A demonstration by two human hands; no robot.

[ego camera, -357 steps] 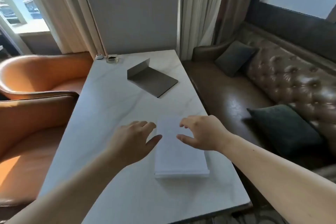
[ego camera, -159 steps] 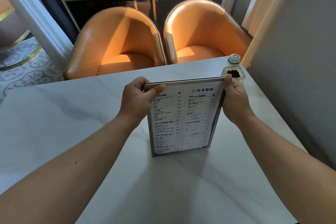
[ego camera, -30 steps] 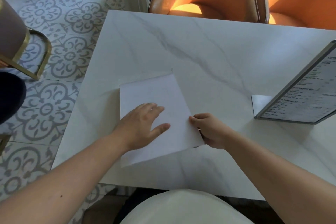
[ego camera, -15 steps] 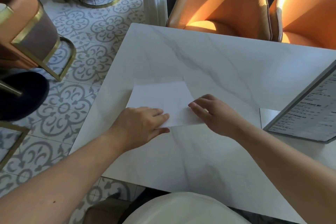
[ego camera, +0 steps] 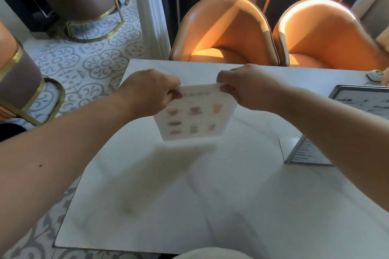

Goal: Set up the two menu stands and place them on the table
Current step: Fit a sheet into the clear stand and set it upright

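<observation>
Though motion-blurred, both hands' grip lifts the menu sheet [ego camera: 194, 115].

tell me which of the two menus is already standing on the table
The framed text menu at the right edge stands on the table; the picture menu is held up by both hands.

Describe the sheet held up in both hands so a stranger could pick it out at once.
Over the white marble table, the left hand and right hand pinch the top corners of a pale translucent menu sheet. Unlike the metal-framed text menu stand standing at the right, it hangs frameless and shows rows of drink pictures.
</observation>
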